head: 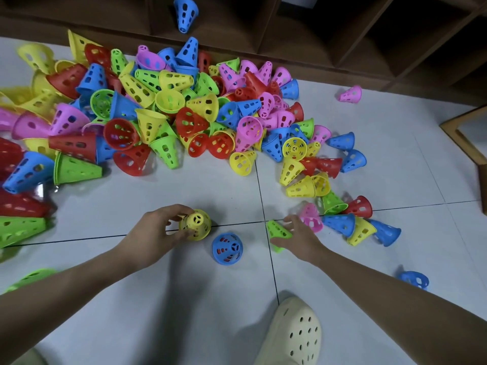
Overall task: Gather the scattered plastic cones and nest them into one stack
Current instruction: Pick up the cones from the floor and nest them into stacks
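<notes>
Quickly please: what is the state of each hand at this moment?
Left hand: fingers curled around an upright yellow cone on the floor.
Right hand: gripping a green cone lying on its side.

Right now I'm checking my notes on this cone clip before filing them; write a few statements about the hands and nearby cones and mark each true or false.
1. The left hand grips a yellow cone. True.
2. The right hand holds a red cone. False: its fingers are on a green cone.
3. A blue cone stands upright on the floor between the two hands. True.
4. Both hands hang empty above the pile. False: each hand is on a cone, near the floor tiles.
5. A cream perforated shoe shows at the bottom of the view. True.
</notes>
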`<control>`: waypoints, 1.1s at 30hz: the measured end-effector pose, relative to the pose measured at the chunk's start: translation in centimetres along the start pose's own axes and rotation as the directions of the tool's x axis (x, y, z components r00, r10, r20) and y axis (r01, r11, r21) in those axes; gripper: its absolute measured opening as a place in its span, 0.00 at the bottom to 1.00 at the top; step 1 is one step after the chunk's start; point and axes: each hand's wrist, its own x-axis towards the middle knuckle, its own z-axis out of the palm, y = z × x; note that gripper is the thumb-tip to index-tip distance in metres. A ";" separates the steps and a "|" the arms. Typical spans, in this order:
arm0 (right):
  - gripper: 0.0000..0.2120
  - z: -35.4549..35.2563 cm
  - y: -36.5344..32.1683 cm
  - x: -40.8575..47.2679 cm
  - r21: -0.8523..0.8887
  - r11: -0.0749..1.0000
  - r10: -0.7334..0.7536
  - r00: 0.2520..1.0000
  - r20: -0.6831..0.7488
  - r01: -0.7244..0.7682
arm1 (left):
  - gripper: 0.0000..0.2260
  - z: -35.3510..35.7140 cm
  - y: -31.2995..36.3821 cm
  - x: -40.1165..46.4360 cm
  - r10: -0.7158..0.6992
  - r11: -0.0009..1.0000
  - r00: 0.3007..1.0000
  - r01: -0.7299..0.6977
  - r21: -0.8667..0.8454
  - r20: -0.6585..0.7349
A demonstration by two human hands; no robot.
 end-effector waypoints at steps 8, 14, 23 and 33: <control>0.13 0.3 -1.6 -0.9 0.043 0.998 -0.040 0.998 0.056 0.038 | 0.19 0.0 -0.9 -1.0 -0.027 0.999 0.999 0.027 0.020 0.019; 0.17 0.2 -6.0 -3.1 0.263 0.965 -0.003 0.998 -0.063 0.020 | 0.20 -0.2 -1.2 -2.5 -0.040 0.999 0.998 0.041 -0.018 0.052; 0.19 1.4 -10.0 -7.8 0.152 0.843 -0.519 0.855 -0.020 0.515 | 0.22 -0.1 -1.5 -3.5 -0.077 0.996 0.993 0.080 -0.027 0.095; 0.10 3.7 -10.6 -7.2 -0.009 0.762 -0.645 0.759 0.082 0.648 | 0.12 -5.4 -3.6 -5.7 -0.146 0.983 0.988 0.150 0.108 -0.039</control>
